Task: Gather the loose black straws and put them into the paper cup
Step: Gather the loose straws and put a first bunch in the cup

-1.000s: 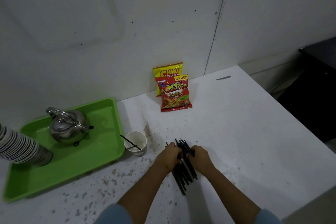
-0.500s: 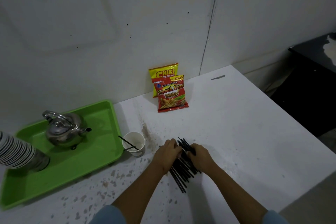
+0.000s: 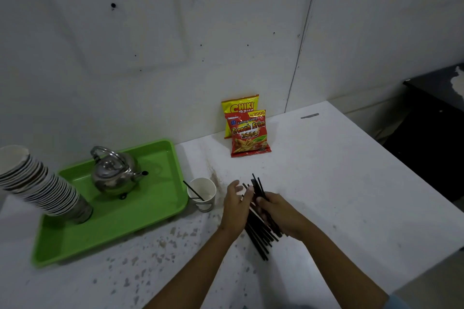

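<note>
Both hands are down on the white table [image 3: 339,183], working a bundle of black straws [image 3: 261,236] between them. The straws are thin, matte black sticks, roughly parallel and bunched but uneven, their far tips fanning out above the fingers and their near ends splayed on the tabletop toward the camera. The right hand [image 3: 281,213] has its fingers curled around the bundle from the right side, gripping it. The left hand [image 3: 237,208] presses in from the left with its fingers straight and loosely spread, palm flat against the straws, not closed on them. Just to the left of the hands stands the paper cup [image 3: 202,193], white and upright, with a single black straw [image 3: 193,190] leaning in it, its tip sticking out over the left rim. The cup sits beside the right edge of a green tray [image 3: 130,221], which carries a metal kettle [image 3: 114,174] and a leaning stack of cups [image 3: 37,183]. Two snack bags [image 3: 247,130] lean against the wall at the back
</note>
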